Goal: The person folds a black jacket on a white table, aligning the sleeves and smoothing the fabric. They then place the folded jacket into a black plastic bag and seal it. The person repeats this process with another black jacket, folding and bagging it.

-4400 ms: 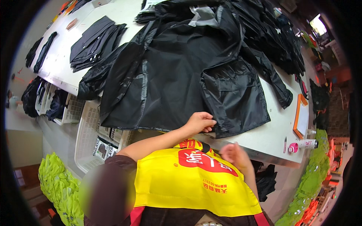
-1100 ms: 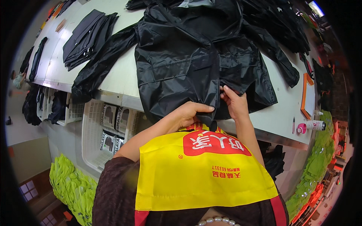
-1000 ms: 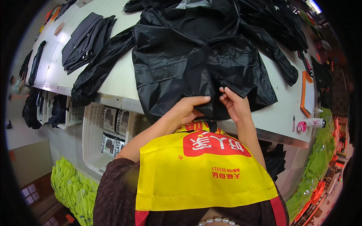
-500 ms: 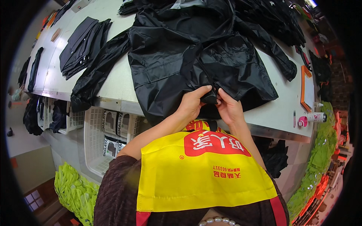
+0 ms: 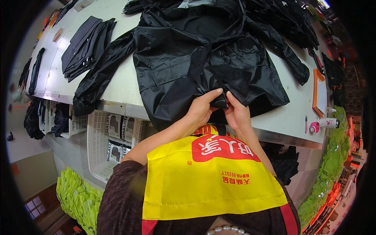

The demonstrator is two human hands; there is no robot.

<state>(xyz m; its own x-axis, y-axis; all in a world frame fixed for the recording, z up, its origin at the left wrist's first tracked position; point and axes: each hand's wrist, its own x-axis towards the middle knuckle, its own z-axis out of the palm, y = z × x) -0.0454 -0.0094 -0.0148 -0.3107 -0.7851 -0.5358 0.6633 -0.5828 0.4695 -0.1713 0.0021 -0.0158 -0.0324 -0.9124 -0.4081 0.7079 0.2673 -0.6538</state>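
A black, shiny jacket [image 5: 168, 66] lies spread on the white table, its sleeves out to both sides and its lower hem hanging over the near edge. At the bottom of its front opening, my left hand [image 5: 203, 106] pinches one side of the hem. Close beside it, my right hand [image 5: 237, 111] grips the other front edge between thumb and fingers. The front edges run together up the middle of the jacket. What lies between my fingertips, perhaps a zipper end, is too dark and small to make out.
A stack of folded dark garments [image 5: 86, 49] sits left on the table [image 5: 121, 88]. More black garments [image 5: 290, 23] pile up far right. A clipboard [image 5: 319, 94] and a bottle [image 5: 329, 122] lie near the right end. Below the left edge stands a white basket [image 5: 96, 149] with packages.
Both hands stay at the jacket's hem and keep their hold. My right hand has shifted slightly, its fingers now lower and closer to my left hand.
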